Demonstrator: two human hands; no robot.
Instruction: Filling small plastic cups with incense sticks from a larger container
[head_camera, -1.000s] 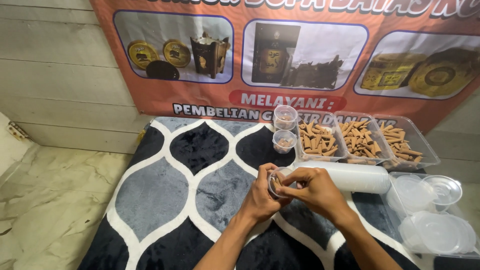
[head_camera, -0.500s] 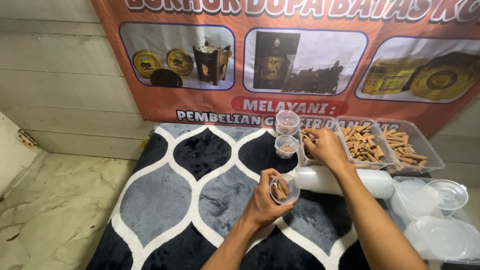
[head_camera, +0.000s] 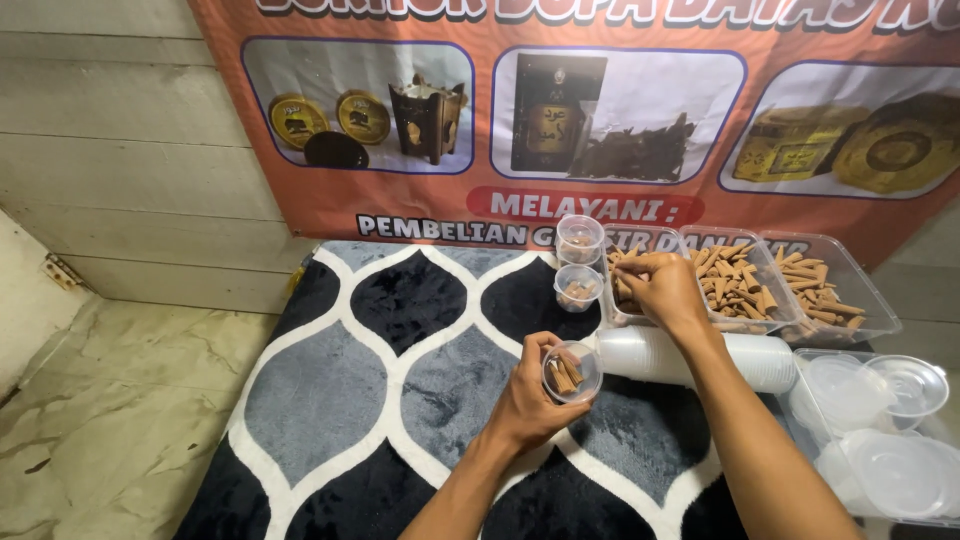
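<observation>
My left hand (head_camera: 528, 397) holds a small clear plastic cup (head_camera: 572, 372) with a few brown cone-shaped sticks inside, tilted toward me above the rug. My right hand (head_camera: 662, 287) reaches into the nearest of three clear trays (head_camera: 618, 316) of brown cones, fingers pinched on one or more cones. A stack of two small clear cups (head_camera: 579, 260) stands just left of that tray; the lower cup holds cones.
A sleeve of stacked white cups (head_camera: 745, 362) lies on its side behind my right forearm. Clear lids and shallow cups (head_camera: 880, 420) sit in a tray at right. A black, grey and white patterned rug (head_camera: 390, 370) covers the surface; an orange banner (head_camera: 560, 110) hangs behind.
My right hand left the cup and reached back to the nearest tray of cones. My left hand keeps holding the cup in about the same spot.
</observation>
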